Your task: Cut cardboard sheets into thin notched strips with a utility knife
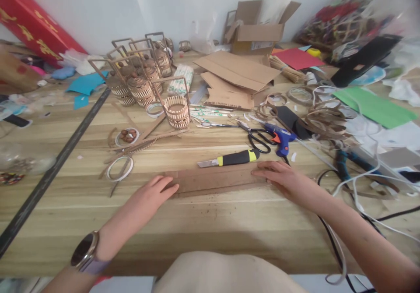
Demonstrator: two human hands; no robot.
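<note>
A long brown cardboard strip (pixel 213 179) lies across the table in front of me. My left hand (pixel 160 188) has its thumb and fingers closed on the strip's left end. At the opposite end, my right hand (pixel 278 177) grips the strip between fingers and thumb. Just behind the strip rests a yellow-and-black utility knife (pixel 236 157) with its blade out, pointing left. Black-handled scissors (pixel 259 139) and a blue glue gun (pixel 281 139) lie beyond my right hand. Small brown crumbs are scattered on the wood before the strip.
Several small lantern-like baskets with handles (pixel 141 87) stand at the back left, and a single open one (pixel 177 111) stands nearer. Flat cardboard pieces (pixel 241 72) are stacked at the back. Tape rolls (pixel 120 168) lie left; cables (pixel 357 196) and paper coils (pixel 328 118) crowd the right.
</note>
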